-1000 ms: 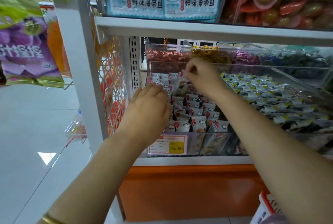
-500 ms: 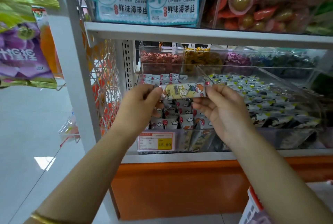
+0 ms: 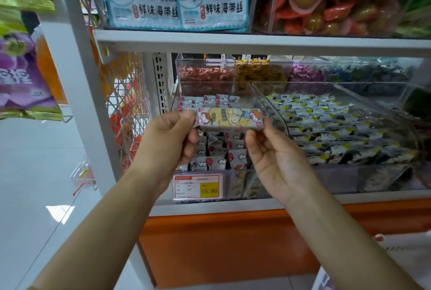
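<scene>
the left hand (image 3: 169, 140) and right hand (image 3: 274, 156) each pinch one end of a yellow cartoon-printed snack packet (image 3: 229, 118), held level above the clear bin (image 3: 235, 173) of small white packets.

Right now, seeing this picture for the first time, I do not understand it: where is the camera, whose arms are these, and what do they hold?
There is no machine here. The camera sits on a person's head and looks forward and down, so the two bare arms are that person's own. The left hand pinches one end of a long snack packet printed with cartoon figures, and the right hand holds the other end, so the packet lies level in front of a shop shelf. Behind the packet stands a clear bin full of small wrapped packets, with a price tag reading 15.80 on its front. A second bin to the right holds other small packets.
</scene>
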A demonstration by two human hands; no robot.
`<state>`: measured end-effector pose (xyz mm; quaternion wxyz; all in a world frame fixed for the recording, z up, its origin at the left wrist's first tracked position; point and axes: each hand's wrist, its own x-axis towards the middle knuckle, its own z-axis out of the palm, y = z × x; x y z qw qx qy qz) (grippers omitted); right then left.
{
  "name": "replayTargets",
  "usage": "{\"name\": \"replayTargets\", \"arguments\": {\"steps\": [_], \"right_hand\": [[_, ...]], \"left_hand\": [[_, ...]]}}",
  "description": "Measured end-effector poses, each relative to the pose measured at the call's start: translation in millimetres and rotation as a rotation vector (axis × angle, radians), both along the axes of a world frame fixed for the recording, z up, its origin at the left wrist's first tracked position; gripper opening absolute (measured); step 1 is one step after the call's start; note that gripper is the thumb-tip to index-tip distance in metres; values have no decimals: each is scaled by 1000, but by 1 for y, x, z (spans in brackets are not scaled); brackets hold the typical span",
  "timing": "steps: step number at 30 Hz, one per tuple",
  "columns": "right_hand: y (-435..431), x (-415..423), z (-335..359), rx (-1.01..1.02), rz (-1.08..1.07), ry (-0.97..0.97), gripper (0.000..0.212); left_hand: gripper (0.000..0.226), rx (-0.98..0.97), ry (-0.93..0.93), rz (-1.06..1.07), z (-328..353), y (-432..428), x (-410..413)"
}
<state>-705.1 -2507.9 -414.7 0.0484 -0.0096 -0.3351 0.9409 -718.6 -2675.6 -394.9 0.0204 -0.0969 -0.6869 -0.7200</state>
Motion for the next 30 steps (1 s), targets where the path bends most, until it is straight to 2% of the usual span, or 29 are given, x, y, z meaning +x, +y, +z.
{"name": "replayTargets", "arguments": {"steps": [4, 8, 11, 13, 15, 17, 19, 25, 30], "right_hand": [[5, -1, -1, 94, -66, -3, 14], [8, -1, -1, 308, -165, 54, 14], [9, 1, 0, 480, -173, 106, 24], [10, 1, -2, 571, -184, 131, 18], [10, -1, -4, 606, -162, 159, 22], [10, -1, -5, 667, -141, 193, 27], [7, -1, -6, 740, -143, 222, 30], [4, 1, -5, 777, -195, 229, 15], [4, 4, -4, 838, -267, 216, 21]], "left_hand": [[31, 74, -5, -196, 3, -5, -1], [14, -106, 122, -130, 2, -6, -1], [19, -253, 217, -66, 0, -4, 1], [27, -234, 200, -56, 1, -5, 1], [33, -152, 119, -88, 3, -8, 0], [26, -118, 76, -117, 5, -9, 0], [16, -209, 132, -62, 3, -9, 0], [20, -278, 207, -14, 3, -10, -2], [15, -318, 227, -79, 4, -14, -2]]}}
